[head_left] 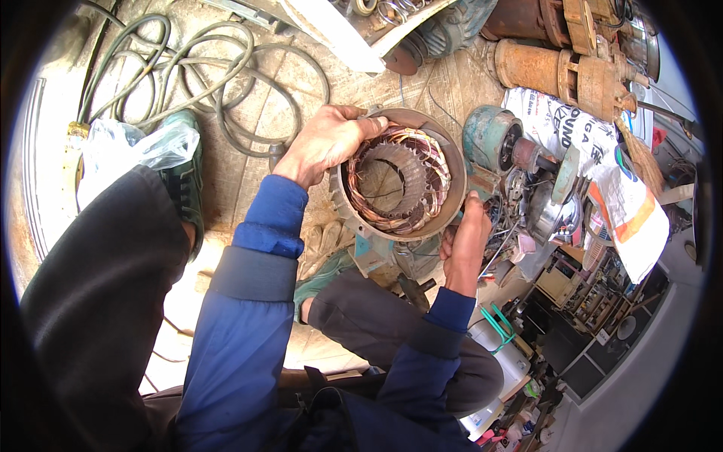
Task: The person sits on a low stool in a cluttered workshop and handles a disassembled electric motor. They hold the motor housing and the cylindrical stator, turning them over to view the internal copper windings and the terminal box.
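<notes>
A person holds a round metal shell [455, 162] out in front of the body, over the floor [361, 92]. Its open end faces up, so the inside shows. A ring of wires [437, 184], some reddish and some pale, sits inside, around a big hole with ridged sides.

The left hand [325, 143] grips the shell at its upper left edge. The thumb lies over the rim and the other fingers go down the outside, so the edge is pinched between them. The fingers' tips are hidden.

The right hand [465, 241] is at the lower right side of the shell. One finger points up along the side and the others are bent. One cannot tell how hard they press, or if they pinch it.

A long, dark cable [248, 83] lies in loops on the floor at the upper left. A clear plastic bag [167, 147] is near a green shoe [192, 197]. Just right of the shell is a green motor [482, 135]. Past it are a rusty motor [527, 69] and a white sack [599, 154].
</notes>
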Tool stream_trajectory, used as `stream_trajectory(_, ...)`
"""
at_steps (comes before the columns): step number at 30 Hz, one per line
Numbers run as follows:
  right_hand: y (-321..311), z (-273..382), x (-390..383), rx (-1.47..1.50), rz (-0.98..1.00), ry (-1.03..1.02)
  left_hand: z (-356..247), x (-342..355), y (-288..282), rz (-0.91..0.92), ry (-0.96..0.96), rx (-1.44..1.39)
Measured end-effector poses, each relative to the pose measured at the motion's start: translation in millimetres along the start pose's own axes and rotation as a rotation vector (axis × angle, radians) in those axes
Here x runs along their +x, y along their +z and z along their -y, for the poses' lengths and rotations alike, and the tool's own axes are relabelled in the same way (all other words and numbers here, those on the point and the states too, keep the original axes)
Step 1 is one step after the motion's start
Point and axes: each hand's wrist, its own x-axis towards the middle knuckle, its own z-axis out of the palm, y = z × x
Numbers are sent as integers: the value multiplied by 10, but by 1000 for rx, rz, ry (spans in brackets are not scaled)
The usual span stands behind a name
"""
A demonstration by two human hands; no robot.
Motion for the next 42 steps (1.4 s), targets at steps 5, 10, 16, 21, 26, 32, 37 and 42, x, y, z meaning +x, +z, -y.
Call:
stream_trajectory(5,34,44,-48,-32,-11,-38,14,19,-39,-30,-13,28)
stream_trajectory(10,23,46,-50,-43,2,-38,14,4,-59,-6,-14,17)
stream_trajectory(16,52,66,-62,-13,-2,-42,7,-11,-75,-10,-12,23)
stream_trajectory(21,47,76,-57,-10,-40,-75,26,-19,-68,18,-1,-2)
stream_trajectory(26,23,-97,117,-99,-45,-230,5,-82,-143,19,-6,-42)
stream_trajectory(32,65,-37,8,-78,-50,-250,42,-77,-171,23,-25,-76)
stream_trajectory(37,73,-10,-44,-96,-54,-266,89,-71,-192,42,-7,-121)
stream_trajectory(42,80,-41,-65,-87,-47,-269,89,-104,-225,51,-20,-106)
